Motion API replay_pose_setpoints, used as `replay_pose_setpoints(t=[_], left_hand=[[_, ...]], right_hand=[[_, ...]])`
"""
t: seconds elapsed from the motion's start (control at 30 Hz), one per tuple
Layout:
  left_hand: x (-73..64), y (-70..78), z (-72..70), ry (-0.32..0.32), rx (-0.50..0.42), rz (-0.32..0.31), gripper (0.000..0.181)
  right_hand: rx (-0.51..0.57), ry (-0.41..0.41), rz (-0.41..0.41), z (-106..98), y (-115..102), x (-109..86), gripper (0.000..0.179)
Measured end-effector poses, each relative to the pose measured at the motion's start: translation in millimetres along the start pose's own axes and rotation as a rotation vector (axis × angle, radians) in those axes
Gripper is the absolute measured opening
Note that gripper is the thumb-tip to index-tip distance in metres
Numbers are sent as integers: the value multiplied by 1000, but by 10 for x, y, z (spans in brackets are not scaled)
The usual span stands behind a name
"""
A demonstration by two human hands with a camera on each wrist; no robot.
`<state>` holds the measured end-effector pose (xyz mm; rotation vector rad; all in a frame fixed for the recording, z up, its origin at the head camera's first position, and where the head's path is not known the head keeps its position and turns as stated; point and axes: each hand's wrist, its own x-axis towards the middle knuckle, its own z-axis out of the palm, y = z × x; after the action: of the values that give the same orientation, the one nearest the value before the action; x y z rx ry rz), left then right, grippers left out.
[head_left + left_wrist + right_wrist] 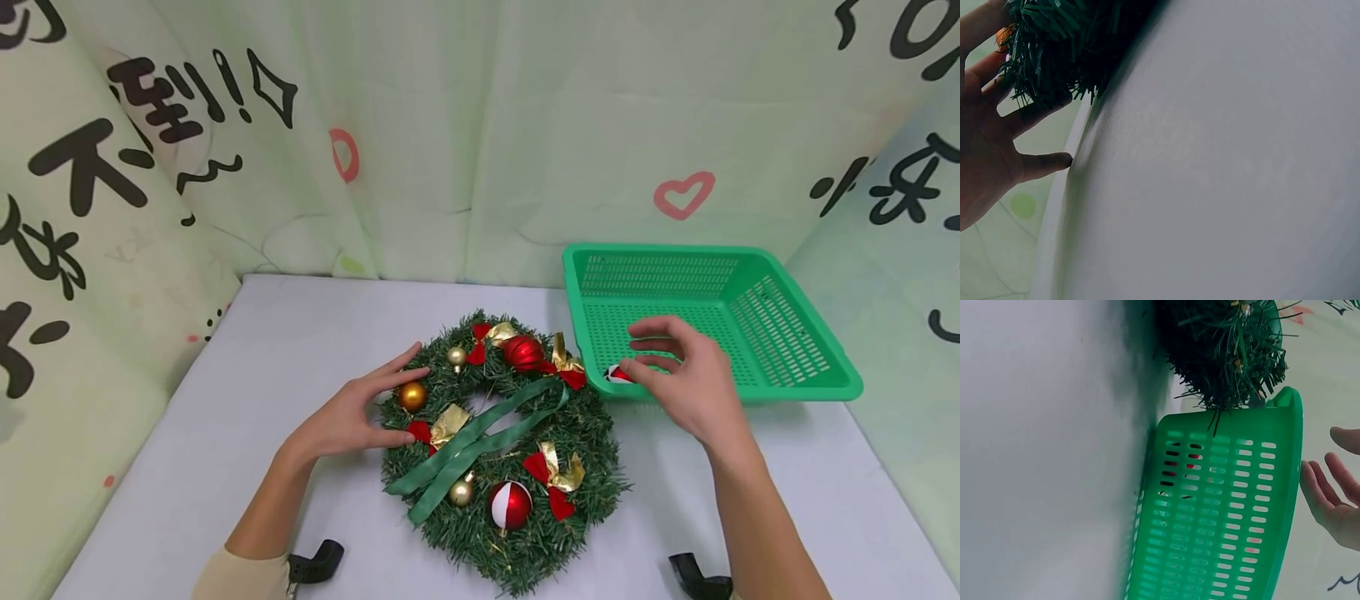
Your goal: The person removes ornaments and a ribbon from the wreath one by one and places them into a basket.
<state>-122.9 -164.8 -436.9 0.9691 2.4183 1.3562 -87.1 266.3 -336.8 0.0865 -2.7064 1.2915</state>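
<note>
A green artificial wreath (588, 508) lies on the table, carrying red and gold bows, gold and red baubles (512, 505) and a green ribbon (495, 447) across its centre. My left hand (348, 417) rests at the wreath's left side, fingers spread and thumb beside a red bow. Over the front left corner of a green plastic basket (787, 394) hovers my right hand (686, 379), its fingers loosely bent and nothing visible in them. Near its thumb, a small red, white and black object (618, 374) shows in the basket, mostly hidden by the rim.
The basket stands against the wreath's right side, near the table's back edge. A white cloth covers the table (300, 333). Printed curtains (465, 150) hang behind and at both sides. Black wrist mounts (318, 562) show at the forearms.
</note>
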Motion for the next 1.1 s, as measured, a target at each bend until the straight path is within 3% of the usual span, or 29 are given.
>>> replay_pose_setpoints(t=[0.4, 1.1], left_hand=[[-9, -11, 3, -1, 7, 2, 84], [7, -14, 2, -1, 2, -7, 84]], right_hand=[[49, 28, -34, 53, -53, -123, 39], [121, 9, -83, 136, -157, -163, 35]])
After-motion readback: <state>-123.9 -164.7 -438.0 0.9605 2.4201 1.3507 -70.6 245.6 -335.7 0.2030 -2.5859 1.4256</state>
